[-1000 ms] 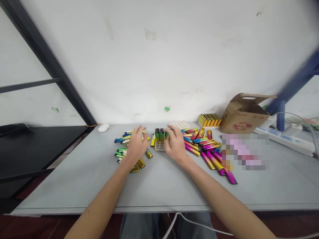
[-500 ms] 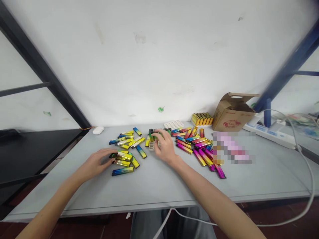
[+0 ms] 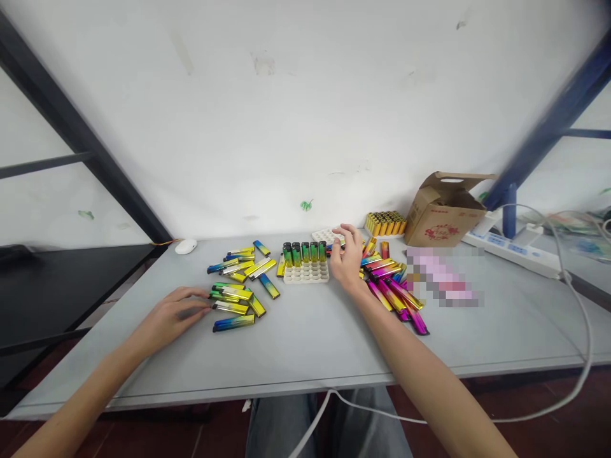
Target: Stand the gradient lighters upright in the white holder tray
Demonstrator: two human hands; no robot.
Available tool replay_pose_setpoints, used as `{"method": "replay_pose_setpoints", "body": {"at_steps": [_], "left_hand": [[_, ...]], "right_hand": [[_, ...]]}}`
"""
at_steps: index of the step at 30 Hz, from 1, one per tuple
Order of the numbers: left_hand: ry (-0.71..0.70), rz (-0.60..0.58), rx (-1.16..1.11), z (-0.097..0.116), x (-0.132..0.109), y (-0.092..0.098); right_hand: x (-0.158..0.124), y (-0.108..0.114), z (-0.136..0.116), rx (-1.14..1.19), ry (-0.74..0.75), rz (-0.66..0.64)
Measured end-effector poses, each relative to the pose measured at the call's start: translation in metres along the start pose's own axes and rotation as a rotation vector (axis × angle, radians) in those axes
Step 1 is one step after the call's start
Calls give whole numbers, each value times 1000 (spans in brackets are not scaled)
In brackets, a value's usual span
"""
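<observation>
My left hand (image 3: 174,313) rests low over the table, thumb and fingers apart, its fingertips at the ends of yellow-green lighters (image 3: 231,292) in the left pile. Nothing shows gripped in it. Above the near side of the right pile of pink, red and blue lighters (image 3: 382,270) is my right hand (image 3: 349,259), its thumb and curled fingers apart; part of that pile is hidden behind it. Between the hands sits a white holed tray (image 3: 306,275). Green lighters (image 3: 306,252) with black tops stand upright in its back rows, while its front holes are bare.
A second white tray (image 3: 323,235) lies by the wall, partly behind my right hand. Beyond it stands a tray of golden lighters (image 3: 386,224) and an open cardboard box (image 3: 442,219). A power strip (image 3: 518,251) with cables lies right; a white case (image 3: 186,247) lies left.
My right hand has left the tray of green lighters and moved right to the other pile, uncovering the tray. My left hand has shifted slightly left, away from the lighters' ends.
</observation>
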State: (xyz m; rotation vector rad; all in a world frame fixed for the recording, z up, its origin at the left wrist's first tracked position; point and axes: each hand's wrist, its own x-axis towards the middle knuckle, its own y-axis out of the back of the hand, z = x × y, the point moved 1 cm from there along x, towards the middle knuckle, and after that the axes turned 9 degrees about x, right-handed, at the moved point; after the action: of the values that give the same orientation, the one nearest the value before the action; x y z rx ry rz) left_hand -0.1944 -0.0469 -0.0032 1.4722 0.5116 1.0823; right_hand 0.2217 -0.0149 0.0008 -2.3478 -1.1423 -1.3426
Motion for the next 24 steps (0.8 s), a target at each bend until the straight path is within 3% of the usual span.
{"method": "replay_pose_setpoints", "body": {"at_steps": [11,15,19,24], "left_hand": [[-1,39,35,8,3,-9],[30,85,56,5,-5,-5],[37,56,78,-4,-15,3],[207,91,78,-10,-21,16]], "right_hand": [[-6,-3,-5,53,19,-28],[-8,-6,-2,91,29,-18],[-7,-6,-2,130,71,20],[-4,-4,-4,149,65,30]]}}
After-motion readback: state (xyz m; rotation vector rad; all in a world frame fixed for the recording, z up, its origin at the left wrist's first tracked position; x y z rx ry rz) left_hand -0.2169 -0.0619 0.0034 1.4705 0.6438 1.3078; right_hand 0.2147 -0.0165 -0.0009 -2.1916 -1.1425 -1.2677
